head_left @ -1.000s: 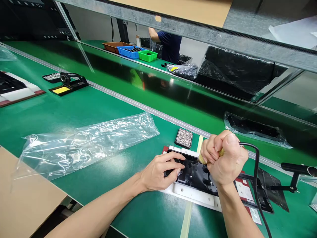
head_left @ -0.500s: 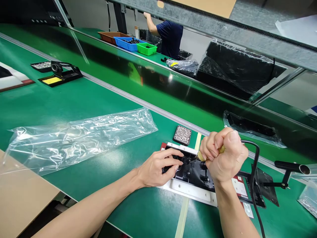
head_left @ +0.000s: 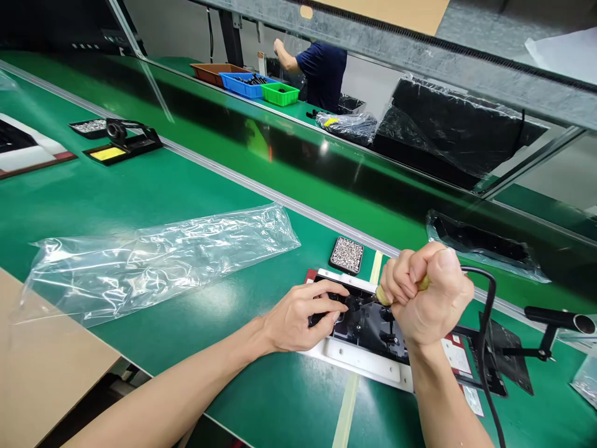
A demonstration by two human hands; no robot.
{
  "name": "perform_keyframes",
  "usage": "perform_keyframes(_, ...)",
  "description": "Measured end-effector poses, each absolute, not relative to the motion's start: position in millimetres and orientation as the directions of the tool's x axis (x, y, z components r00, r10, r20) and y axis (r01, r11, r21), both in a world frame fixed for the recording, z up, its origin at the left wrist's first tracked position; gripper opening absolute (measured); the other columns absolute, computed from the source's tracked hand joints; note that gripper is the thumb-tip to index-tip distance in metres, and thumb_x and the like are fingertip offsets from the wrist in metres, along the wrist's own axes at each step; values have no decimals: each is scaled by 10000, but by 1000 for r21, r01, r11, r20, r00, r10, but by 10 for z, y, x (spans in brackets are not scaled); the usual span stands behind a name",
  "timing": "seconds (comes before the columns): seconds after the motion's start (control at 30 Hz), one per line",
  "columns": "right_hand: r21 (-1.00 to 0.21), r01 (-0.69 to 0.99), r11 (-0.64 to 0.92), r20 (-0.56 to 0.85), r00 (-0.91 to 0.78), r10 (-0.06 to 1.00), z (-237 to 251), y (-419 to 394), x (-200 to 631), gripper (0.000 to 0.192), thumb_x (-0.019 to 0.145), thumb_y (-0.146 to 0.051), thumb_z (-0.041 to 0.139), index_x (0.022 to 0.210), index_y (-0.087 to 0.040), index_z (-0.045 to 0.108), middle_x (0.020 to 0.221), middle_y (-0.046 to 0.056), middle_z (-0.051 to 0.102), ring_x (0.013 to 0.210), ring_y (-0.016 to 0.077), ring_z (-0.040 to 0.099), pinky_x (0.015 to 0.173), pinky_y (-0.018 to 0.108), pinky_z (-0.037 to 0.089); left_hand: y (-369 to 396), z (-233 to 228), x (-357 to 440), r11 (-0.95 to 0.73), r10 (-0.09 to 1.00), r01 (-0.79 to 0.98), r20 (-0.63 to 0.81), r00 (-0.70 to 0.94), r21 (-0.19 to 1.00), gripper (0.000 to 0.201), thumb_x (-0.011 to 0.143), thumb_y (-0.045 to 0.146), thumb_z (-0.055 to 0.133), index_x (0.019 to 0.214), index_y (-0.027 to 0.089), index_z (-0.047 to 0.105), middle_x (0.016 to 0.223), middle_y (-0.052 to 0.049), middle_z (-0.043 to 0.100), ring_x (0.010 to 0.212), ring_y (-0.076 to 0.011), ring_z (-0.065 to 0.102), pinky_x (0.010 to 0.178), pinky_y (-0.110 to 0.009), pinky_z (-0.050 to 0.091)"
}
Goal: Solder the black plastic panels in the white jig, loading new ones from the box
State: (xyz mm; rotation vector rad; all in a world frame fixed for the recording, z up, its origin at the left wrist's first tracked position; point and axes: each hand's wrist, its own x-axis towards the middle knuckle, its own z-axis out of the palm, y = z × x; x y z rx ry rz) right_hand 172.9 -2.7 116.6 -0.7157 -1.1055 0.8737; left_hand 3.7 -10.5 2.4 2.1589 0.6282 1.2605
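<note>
1. Right hand [head_left: 431, 302] clenched in a fist around a yellow-handled corded tool [head_left: 422, 285], tip angled down and left onto the black plastic part [head_left: 370, 326].
2. Black cable [head_left: 485, 317] looping out from behind the fist and trailing down toward the near edge.
3. Left hand [head_left: 298, 320] resting on the left end of the black plastic part, fingers [head_left: 333, 308] curled and pinched on a small piece there, just beside the tool tip; too small to tell what.
4. Black plastic part seated in a white fixture plate [head_left: 364, 367], lying on the green bench mat [head_left: 140, 193] directly before the person.
5. Small black tray of screws [head_left: 347, 255] just behind the fixture.
6. Long clear plastic bag [head_left: 153, 261] spread flat on the mat, well to the left.
7. Black tool stand [head_left: 555, 323] at the right, near the fixture's far end.
8. Farther back, beyond the dark conveyor strip, another person in a dark blue shirt [head_left: 321, 71] beside brown, blue and green bins [head_left: 247, 84].
</note>
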Motion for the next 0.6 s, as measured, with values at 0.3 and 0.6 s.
perform_keyframes(0.3, -849, -191, 493, 461, 189, 867, 1171, -23, 1746, 413, 1000, -348, 543, 630, -196, 446, 474, -79, 316, 364, 60, 264, 330, 176, 261, -116, 52, 28, -736, 644, 139, 622, 446, 662, 237, 953, 133, 562, 1068, 138, 769, 1219, -116, 715, 933, -186, 742, 787, -299, 624)
perform_keyframes(0.6, -855, -167, 491, 455, 211, 865, 1188, -23, 1740, 430, 1004, -375, 528, 619, -204, 443, 466, -80, 299, 353, 66, 249, 320, 188, 247, -109, 59, 38, -732, 646, 133, 618, 448, 668, 245, 968, 150, 550, 1074, 137, 770, 1227, -119, 710, 906, -177, 738, 787, -304, 627)
